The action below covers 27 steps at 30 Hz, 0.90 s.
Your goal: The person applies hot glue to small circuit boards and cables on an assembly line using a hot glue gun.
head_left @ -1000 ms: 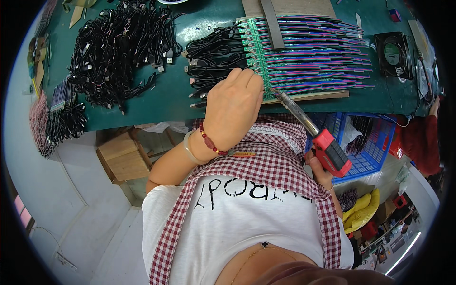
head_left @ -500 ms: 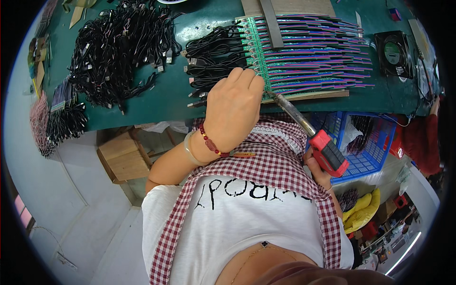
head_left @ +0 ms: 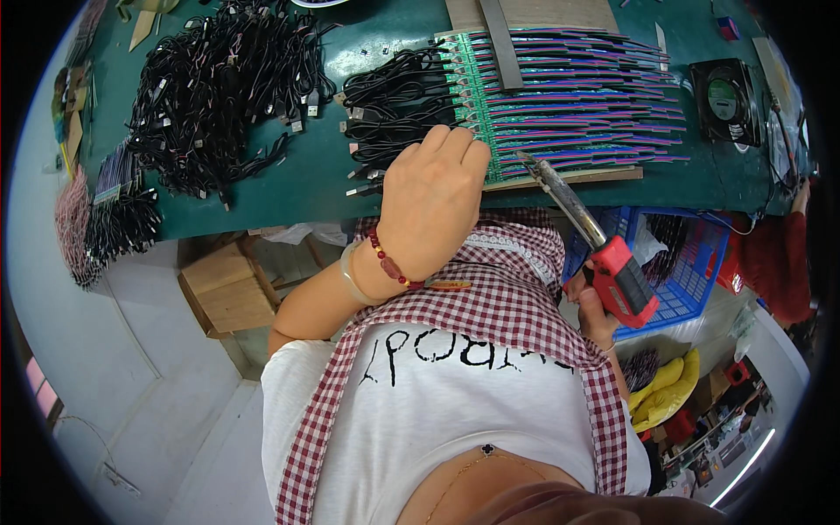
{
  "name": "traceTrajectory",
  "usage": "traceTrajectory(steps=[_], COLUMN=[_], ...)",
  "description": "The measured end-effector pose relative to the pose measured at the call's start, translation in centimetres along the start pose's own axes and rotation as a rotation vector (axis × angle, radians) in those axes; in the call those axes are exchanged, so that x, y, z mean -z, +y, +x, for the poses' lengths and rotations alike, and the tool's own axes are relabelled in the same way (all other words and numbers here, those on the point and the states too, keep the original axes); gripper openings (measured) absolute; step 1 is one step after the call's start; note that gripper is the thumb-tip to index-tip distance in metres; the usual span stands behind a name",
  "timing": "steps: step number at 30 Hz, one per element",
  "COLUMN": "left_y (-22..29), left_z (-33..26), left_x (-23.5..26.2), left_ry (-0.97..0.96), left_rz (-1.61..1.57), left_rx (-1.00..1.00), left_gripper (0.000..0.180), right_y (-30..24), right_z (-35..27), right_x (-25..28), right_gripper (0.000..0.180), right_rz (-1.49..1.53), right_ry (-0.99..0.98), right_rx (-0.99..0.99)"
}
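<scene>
My right hand (head_left: 597, 317) grips a red-and-black soldering iron (head_left: 623, 282) by its handle. The iron's tip hovers over or rests on the wires near the front edge of a row of green circuit boards (head_left: 464, 66); I cannot tell which. My left hand (head_left: 433, 197) is closed at the front left of the boards, knuckles up, and its fingertips and whatever they pinch are hidden. Black USB cables (head_left: 398, 105) run left from the boards. Blue, pink and black wires (head_left: 586, 96) fan out to the right.
A flat metal bar (head_left: 499, 44) lies across the boards on a wooden panel (head_left: 560, 13). A big heap of black cables (head_left: 219, 105) covers the table's left side. A black fan (head_left: 724, 101) stands at the right. Below the table edge is a blue crate (head_left: 696, 293).
My right hand has moved the soldering iron to the right, and its tip has drawn away from my left fingers. My left hand has hardly moved.
</scene>
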<state>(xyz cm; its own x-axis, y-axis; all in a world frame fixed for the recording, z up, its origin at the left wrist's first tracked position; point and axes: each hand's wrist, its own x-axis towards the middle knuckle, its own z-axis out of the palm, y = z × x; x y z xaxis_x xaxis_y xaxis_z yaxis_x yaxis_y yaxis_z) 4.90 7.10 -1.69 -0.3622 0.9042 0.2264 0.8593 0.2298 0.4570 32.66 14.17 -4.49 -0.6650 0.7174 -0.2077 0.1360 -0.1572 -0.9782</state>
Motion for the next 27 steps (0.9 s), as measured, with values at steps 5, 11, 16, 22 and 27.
traceTrajectory(steps=[5, 11, 16, 22, 27], left_y=[0.2, -1.0, -12.3, -15.7, -16.1], left_z=[-0.3, 0.3, 2.0, 2.8, 1.5], left_x=[0.5, 3.1, 3.8, 3.8, 6.0], left_ry=[-0.013, 0.017, 0.251, 0.139, 0.235], left_rz=[0.029, -0.003, 0.455, 0.496, -0.249], left_rx=[0.033, -0.043, 0.327, 0.480, 0.551], left_gripper=[0.012, 0.008, 0.022, 0.026, 0.008], right_y=[-0.4, -1.9, -3.2, -3.4, -3.6], right_z=[1.0, 3.6, 5.4, 5.9, 6.2], right_x=[-0.5, -1.9, -1.6, -2.2, -2.1], right_gripper=[0.041, 0.042, 0.037, 0.036, 0.035], right_rz=[0.100, 0.198, 0.300, 0.314, 0.333], right_ry=[0.018, 0.134, 0.126, 0.136, 0.127], right_rx=[0.068, 0.136, 0.227, 0.263, 0.257])
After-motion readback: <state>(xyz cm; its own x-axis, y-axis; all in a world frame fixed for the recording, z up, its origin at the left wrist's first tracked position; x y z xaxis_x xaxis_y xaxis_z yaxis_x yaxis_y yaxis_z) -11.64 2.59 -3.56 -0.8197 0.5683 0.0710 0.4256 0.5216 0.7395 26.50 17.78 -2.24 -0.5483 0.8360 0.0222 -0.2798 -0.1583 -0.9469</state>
